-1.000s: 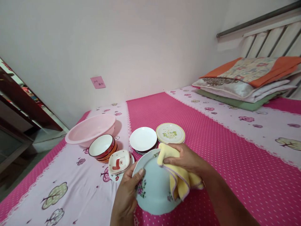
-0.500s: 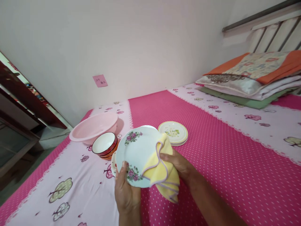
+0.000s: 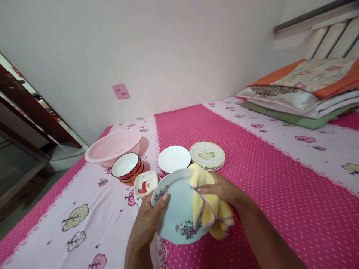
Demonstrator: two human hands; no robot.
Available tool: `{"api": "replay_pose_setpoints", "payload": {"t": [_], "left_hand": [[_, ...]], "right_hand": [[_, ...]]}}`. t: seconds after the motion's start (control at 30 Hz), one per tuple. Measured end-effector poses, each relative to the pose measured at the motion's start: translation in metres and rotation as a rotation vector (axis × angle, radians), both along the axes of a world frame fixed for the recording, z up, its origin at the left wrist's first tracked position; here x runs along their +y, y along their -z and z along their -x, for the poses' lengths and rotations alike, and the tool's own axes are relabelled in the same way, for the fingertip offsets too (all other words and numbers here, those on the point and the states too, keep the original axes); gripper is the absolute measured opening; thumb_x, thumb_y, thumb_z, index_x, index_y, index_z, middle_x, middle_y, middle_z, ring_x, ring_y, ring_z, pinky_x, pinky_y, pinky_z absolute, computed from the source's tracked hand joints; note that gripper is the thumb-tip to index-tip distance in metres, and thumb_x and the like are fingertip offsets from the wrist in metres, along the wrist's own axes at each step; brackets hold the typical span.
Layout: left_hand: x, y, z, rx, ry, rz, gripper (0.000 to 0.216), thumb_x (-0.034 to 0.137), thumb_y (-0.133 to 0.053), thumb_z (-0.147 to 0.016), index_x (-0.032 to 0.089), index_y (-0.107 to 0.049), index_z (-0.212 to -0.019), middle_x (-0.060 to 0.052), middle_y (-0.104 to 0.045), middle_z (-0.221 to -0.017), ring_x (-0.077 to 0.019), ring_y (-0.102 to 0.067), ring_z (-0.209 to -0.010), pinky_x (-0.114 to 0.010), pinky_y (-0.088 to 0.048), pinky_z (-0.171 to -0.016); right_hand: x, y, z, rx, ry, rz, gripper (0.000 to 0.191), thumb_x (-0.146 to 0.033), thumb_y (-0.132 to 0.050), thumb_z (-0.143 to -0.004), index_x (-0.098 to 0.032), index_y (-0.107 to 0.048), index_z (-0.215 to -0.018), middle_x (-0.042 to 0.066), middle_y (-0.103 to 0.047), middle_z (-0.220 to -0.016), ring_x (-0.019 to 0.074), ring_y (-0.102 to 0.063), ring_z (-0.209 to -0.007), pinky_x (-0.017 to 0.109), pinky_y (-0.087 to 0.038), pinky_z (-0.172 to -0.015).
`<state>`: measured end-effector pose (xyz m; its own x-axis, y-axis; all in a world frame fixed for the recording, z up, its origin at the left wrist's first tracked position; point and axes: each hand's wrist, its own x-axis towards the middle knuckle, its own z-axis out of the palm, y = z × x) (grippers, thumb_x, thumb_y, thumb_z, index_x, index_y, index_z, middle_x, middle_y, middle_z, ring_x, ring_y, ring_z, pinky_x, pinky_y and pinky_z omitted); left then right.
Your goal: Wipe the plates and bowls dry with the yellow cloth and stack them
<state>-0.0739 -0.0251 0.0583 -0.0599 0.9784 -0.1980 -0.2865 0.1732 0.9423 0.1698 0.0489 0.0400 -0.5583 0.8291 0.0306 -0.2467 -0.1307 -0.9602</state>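
A pale plate (image 3: 176, 209) with purple flower sprays is held up over the bed, tilted toward me. My left hand (image 3: 148, 216) grips its left rim, thumb on the face and fingers hidden behind. In my right hand (image 3: 221, 188) is a yellow cloth (image 3: 207, 205) with a purple hem, pressed over the plate's right edge. Just beyond the plate lie a white plate stack (image 3: 174, 158) and a stack of yellow-rimmed plates (image 3: 207, 154). Left of the held plate sits a square white dish (image 3: 146, 183) with a red pattern.
Several stacked red and orange bowls (image 3: 126, 167) stand before a pink basin (image 3: 112, 145) at the left. Folded bedding and a pillow (image 3: 303, 89) are piled at the far right. A pink note (image 3: 120, 91) is on the wall behind the bed (image 3: 252, 179).
The flowered plate has come lower and to the right, turning in my left hand, with the cloth moving along. The white plate stack and square dish behind it now show more.
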Motion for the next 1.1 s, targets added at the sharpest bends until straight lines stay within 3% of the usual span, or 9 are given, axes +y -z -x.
{"api": "replay_pose_setpoints", "payload": {"t": [0.13,0.27,0.43,0.57,0.7,0.77,0.93,1.1], "left_hand": [[-0.002,-0.005,-0.002,0.022,-0.039,-0.042,0.047,0.044,-0.091,-0.075,0.014,-0.081,-0.11,-0.011,-0.081,-0.086,-0.0262,-0.077,-0.074,-0.027,-0.057,-0.057],[0.003,-0.002,0.0,-0.018,-0.137,-0.068,0.049,0.043,-0.094,-0.071,0.015,-0.081,-0.109,-0.009,-0.081,-0.087,-0.0255,-0.078,-0.08,-0.028,-0.06,-0.065],[0.01,0.003,-0.001,-0.123,-0.38,-0.124,0.053,0.039,-0.095,-0.071,0.019,-0.078,-0.117,-0.007,-0.082,-0.1,-0.0237,-0.078,-0.09,-0.031,-0.063,-0.081],[0.01,-0.003,-0.024,-0.231,-0.643,-0.165,0.044,0.034,-0.082,-0.087,0.024,-0.073,-0.129,-0.007,-0.081,-0.116,-0.0227,-0.077,-0.103,-0.03,-0.063,-0.087],[0.009,-0.009,-0.05,-0.306,-0.818,-0.1,0.049,0.034,-0.07,-0.097,0.03,-0.062,-0.145,-0.006,-0.078,-0.126,-0.0222,-0.075,-0.112,-0.03,-0.063,-0.089],[0.011,-0.007,-0.052,-0.321,-0.809,-0.088,0.054,0.031,-0.07,-0.097,0.033,-0.056,-0.15,-0.005,-0.077,-0.129,-0.022,-0.075,-0.115,-0.03,-0.062,-0.093],[0.018,0.004,-0.03,-0.334,-0.544,-0.12,0.053,0.019,-0.074,-0.089,0.024,-0.065,-0.141,-0.008,-0.08,-0.123,-0.0214,-0.078,-0.106,-0.03,-0.061,-0.095],[0.013,0.001,-0.017,-0.167,-0.385,-0.009,0.046,0.031,-0.085,-0.082,0.016,-0.074,-0.124,-0.011,-0.083,-0.108,-0.0268,-0.08,-0.097,-0.036,-0.063,-0.093]], "right_hand": [[0.003,0.002,0.002,-0.022,-0.125,-0.018,0.038,-0.04,-0.085,-0.077,-0.018,-0.075,-0.107,0.006,-0.078,-0.105,0.0251,-0.073,-0.099,0.044,-0.053,-0.1],[0.0,-0.003,0.006,0.054,-0.12,0.045,0.046,-0.037,-0.087,-0.073,-0.021,-0.073,-0.114,0.007,-0.078,-0.112,0.0271,-0.073,-0.106,0.043,-0.054,-0.102],[-0.01,-0.006,0.025,0.245,-0.002,0.18,0.061,-0.03,-0.086,-0.07,-0.025,-0.066,-0.128,0.007,-0.078,-0.119,0.029,-0.074,-0.108,0.044,-0.058,-0.098],[-0.016,0.005,0.063,0.403,0.126,0.32,0.066,-0.025,-0.084,-0.067,-0.024,-0.062,-0.13,0.007,-0.08,-0.115,0.0323,-0.075,-0.109,0.047,-0.059,-0.098],[-0.019,0.018,0.092,0.458,0.148,0.492,0.065,-0.034,-0.081,-0.069,-0.019,-0.062,-0.129,0.01,-0.082,-0.107,0.0373,-0.077,-0.103,0.053,-0.06,-0.094],[-0.016,0.019,0.091,0.433,0.19,0.514,0.063,-0.032,-0.081,-0.066,-0.019,-0.063,-0.126,0.01,-0.082,-0.106,0.0376,-0.077,-0.104,0.052,-0.06,-0.095],[-0.006,0.005,0.051,0.307,0.32,0.351,0.068,-0.019,-0.079,-0.061,-0.022,-0.065,-0.127,0.005,-0.081,-0.113,0.0332,-0.076,-0.108,0.044,-0.06,-0.097],[-0.003,-0.007,0.019,0.158,0.247,0.246,0.065,-0.018,-0.079,-0.059,-0.019,-0.067,-0.123,0.005,-0.082,-0.103,0.0308,-0.078,-0.093,0.037,-0.061,-0.078]]}}
